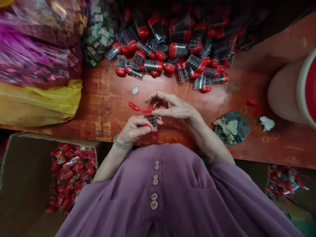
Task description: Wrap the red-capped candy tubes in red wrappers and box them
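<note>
Worn red worktop (103, 105) carried heap of red-capped vials (172, 49); left hand (134, 128) grasped open vial (152, 120), right hand (172, 107) pinched at its mouth; cardboard box (22, 171) below.

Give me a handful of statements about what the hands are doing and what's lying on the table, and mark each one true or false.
1. The left hand holds a small clear vial with its red flip cap open. True.
2. The right hand rests flat on the table. False: its fingers are at the vial's open top.
3. A pile of red-capped vials lies beyond the hands. True.
4. A crumpled cloth lies left of the hands. False: it lies to the right.
5. The left wrist wears a green bead bracelet. True.
</note>
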Available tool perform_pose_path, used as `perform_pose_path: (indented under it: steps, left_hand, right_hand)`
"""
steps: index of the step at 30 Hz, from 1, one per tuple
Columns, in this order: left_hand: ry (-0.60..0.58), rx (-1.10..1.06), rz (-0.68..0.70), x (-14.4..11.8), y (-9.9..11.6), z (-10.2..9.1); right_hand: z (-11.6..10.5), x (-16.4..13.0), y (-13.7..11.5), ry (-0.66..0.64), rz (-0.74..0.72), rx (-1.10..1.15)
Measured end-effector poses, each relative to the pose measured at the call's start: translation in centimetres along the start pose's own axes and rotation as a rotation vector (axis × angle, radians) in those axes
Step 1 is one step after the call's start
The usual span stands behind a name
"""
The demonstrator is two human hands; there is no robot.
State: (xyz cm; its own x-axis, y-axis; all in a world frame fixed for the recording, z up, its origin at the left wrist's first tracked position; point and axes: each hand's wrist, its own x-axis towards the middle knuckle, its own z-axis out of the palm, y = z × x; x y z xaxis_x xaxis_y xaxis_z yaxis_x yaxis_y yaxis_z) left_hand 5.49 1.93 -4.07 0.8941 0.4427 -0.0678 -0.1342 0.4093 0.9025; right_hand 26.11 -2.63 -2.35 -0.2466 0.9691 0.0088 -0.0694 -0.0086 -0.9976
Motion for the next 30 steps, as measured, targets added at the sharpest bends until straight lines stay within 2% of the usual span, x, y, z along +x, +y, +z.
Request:
perform_pose_path:
  steps: [4, 6, 13, 16, 20, 23, 25, 30]
  left_hand:
    - [-0.055, 0.055, -0.012, -0.2, -0.2, -0.6]
    - [-0.056, 0.059, -0.027, -0.3, -0.1, -0.8]
    - [-0.128, 0.09, -0.022, 0.2, 0.2, -1.0]
    - [-0.117, 0.024, -0.016, 0.3, -0.2, -1.1]
    - [-0.037, -0.16, -0.018, 0.2, -0.6, -1.3]
    - [-0.02, -0.242, -0.048, 0.3, -0.5, -1.4]
    - [-0.004, -0.273, -0.074, 0.5, -0.3, -1.3]
    - [0.023, -0.328, -0.102, 1.0, 0.2, -0.7]
  right_hand:
    - [-0.5, 1.4, 0.6, -0.202, -0.009, 0.115]
    - [-0.4, 2.1, 1.0, -0.251, 0.024, 0.174]
    - [0.9, 3.5, 2.0, -0.291, 0.053, 0.357]
    - [1.0, 3.1, 2.1, -0.216, 0.098, 0.363]
    - [1.1, 1.5, 1.6, 0.02, 0.011, 0.191]
    - [1.4, 0.4, 1.0, 0.118, -0.087, -0.046]
    - [1.4, -0.3, 0.6, 0.123, -0.118, -0.204]
    - [1.8, -1.4, -0.7, 0.013, -0.154, -0.571]
